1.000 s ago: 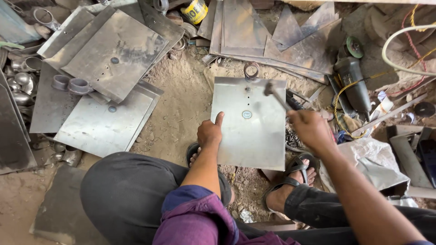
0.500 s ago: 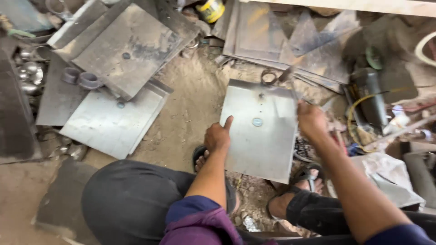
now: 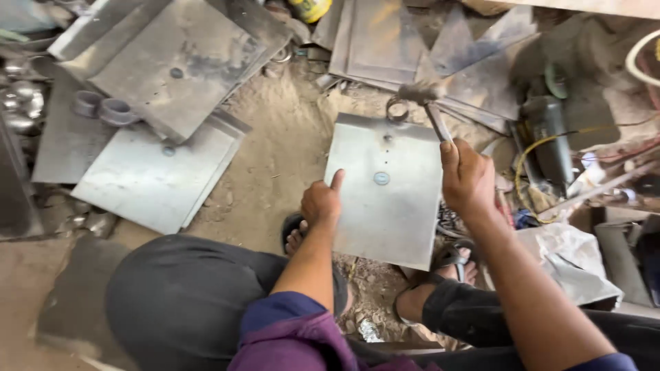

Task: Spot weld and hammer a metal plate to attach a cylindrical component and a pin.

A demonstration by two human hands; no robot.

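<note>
A grey rectangular metal sheet (image 3: 388, 213) lies on the sandy ground between my feet, with a small round disc (image 3: 381, 178) near its middle. My left hand (image 3: 322, 203) presses on the sheet's left edge, index finger pointing up along it. My right hand (image 3: 467, 180) grips the handle of a hammer (image 3: 427, 103). The hammer head hovers above the sheet's far edge, next to a small metal ring (image 3: 397, 110).
Several more metal sheets (image 3: 161, 172) are stacked at the left and across the back. Short metal rings (image 3: 103, 108) rest on the left stack. An angle grinder (image 3: 546, 134) with cables lies at the right, beside crumpled plastic (image 3: 567, 264).
The hammer has swung from over the sheet's right side up to its far edge. My left hand stays pressed on the sheet. The camera view has shifted slightly.
</note>
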